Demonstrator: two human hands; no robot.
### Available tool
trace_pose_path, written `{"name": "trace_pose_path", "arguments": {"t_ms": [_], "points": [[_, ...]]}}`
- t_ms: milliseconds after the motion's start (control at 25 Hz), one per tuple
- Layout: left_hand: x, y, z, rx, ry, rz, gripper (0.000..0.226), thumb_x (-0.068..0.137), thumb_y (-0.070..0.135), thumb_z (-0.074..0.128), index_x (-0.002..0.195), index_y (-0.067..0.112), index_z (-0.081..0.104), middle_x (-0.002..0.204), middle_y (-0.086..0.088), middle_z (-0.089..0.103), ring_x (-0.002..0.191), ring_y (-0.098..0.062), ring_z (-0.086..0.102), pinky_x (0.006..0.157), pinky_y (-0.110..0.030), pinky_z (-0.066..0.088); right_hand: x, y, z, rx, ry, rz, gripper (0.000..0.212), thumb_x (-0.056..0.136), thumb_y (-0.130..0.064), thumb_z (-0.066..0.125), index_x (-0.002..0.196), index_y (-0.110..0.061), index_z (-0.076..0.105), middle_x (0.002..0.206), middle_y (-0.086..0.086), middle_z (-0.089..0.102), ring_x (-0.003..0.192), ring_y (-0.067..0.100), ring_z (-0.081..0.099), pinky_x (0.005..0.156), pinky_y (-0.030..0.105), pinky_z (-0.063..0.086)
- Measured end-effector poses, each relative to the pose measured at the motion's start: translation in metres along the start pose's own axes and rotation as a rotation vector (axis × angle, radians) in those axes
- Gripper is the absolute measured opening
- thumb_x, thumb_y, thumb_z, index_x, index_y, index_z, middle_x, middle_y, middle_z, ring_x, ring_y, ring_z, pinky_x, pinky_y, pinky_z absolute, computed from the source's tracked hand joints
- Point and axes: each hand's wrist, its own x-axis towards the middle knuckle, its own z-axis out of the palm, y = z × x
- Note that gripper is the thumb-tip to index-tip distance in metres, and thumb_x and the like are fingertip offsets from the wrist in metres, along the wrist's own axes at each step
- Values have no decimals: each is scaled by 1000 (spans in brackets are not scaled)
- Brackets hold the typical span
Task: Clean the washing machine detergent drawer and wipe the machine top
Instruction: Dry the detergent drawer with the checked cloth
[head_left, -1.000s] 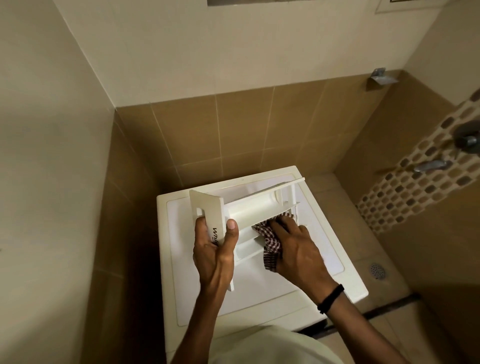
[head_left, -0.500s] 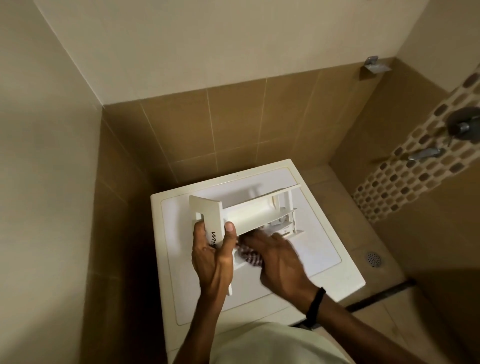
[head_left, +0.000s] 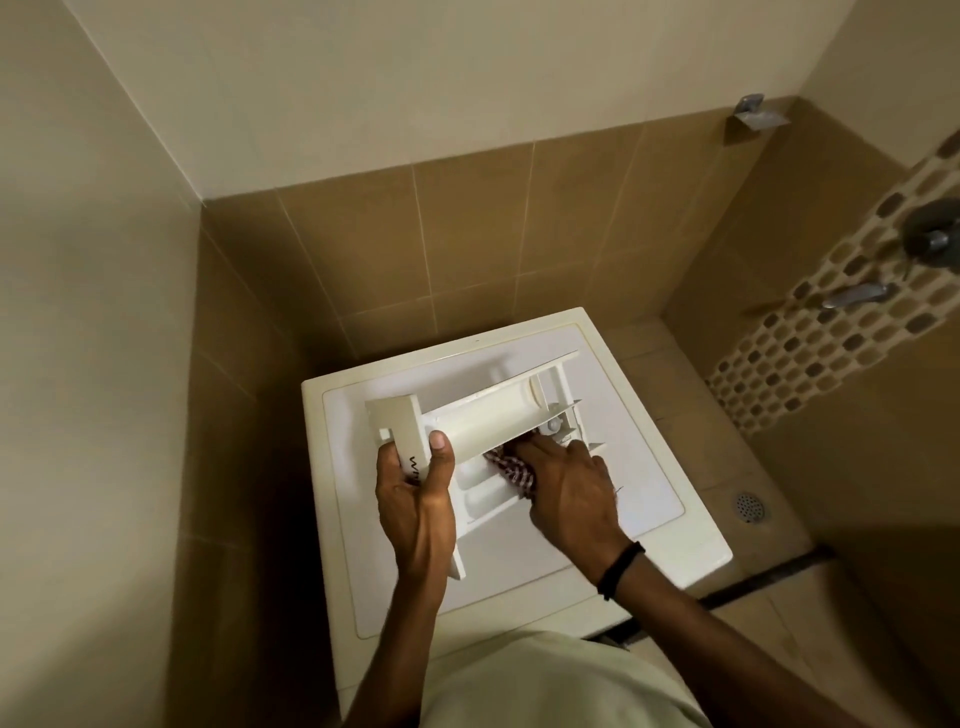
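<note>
The white detergent drawer (head_left: 493, 415) is out of the machine and held over the white washing machine top (head_left: 675, 540). My left hand (head_left: 415, 493) grips the drawer's front panel, thumb on the inner side. My right hand (head_left: 566, 488) holds a red-and-white checked cloth (head_left: 511, 467) and presses it into a compartment along the drawer's near side. Most of the cloth is hidden under my fingers.
The machine stands in a tiled corner, with walls close at the left and behind. A mosaic strip with metal taps (head_left: 852, 296) runs on the right wall. A floor drain (head_left: 749, 506) lies on the tiled floor to the right. A metal bracket (head_left: 756, 114) hangs high up.
My right hand slid the cloth left along the compartment, then back toward the drawer's far end. My left hand keeps its grip on the front panel.
</note>
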Motion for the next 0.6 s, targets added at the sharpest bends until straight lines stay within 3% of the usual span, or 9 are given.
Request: {"name": "trace_pose_path", "arguments": {"t_ms": [80,160,240,320,400,480,520,600], "points": [[2,-1,0,11,19,-26,83,74,76,54,135,20,57,111,-1,69,97,-12,66,87,-36,57,-6,-9,5,50,-59,-107,71,68,-5,50,131,-34,57,130,-12,61,90,27,56,72,35,45],[6,-2,-1,-13,19,-40,77,77,74,56,131,19,61,108,-1,71,95,-13,66,89,-40,56,-19,-20,9,46,-141,-270,76,65,-7,59,136,-32,53,134,-14,57,85,25,54,69,34,45],[3,-3,-1,-3,11,-27,73,80,69,59,132,18,59,109,-3,70,95,-13,66,87,-36,57,-8,-5,9,23,-77,-155,74,68,-8,66,136,-36,53,134,-14,56,93,26,57,72,34,45],[-1,-1,0,33,22,7,70,82,62,59,136,17,56,113,-3,68,96,-10,66,83,-25,56,3,3,2,-13,-28,11,67,73,-7,58,133,-38,55,131,-12,58,99,30,58,75,35,44],[0,1,2,37,30,26,68,83,59,59,137,17,56,111,2,70,96,-2,66,81,-15,52,-5,-9,7,37,-74,-120,69,71,-8,52,134,-35,55,130,-11,59,94,31,57,71,33,40],[2,-1,2,12,17,25,67,84,60,59,136,18,58,108,7,70,95,6,66,81,-13,52,-20,-20,11,41,-143,-262,75,67,-13,65,138,-33,52,131,-13,57,89,28,57,67,31,37],[0,-2,1,13,11,29,70,83,64,59,136,18,58,109,5,70,95,4,66,82,-14,54,-18,-15,12,31,-123,-225,77,66,-15,71,138,-35,51,133,-14,56,91,27,57,68,31,40],[-3,-3,1,50,14,54,81,77,73,56,137,19,56,112,1,69,97,-3,66,82,-19,56,-6,1,6,-2,-36,-30,71,72,-10,62,136,-39,52,134,-14,57,100,28,58,76,34,43]]}}
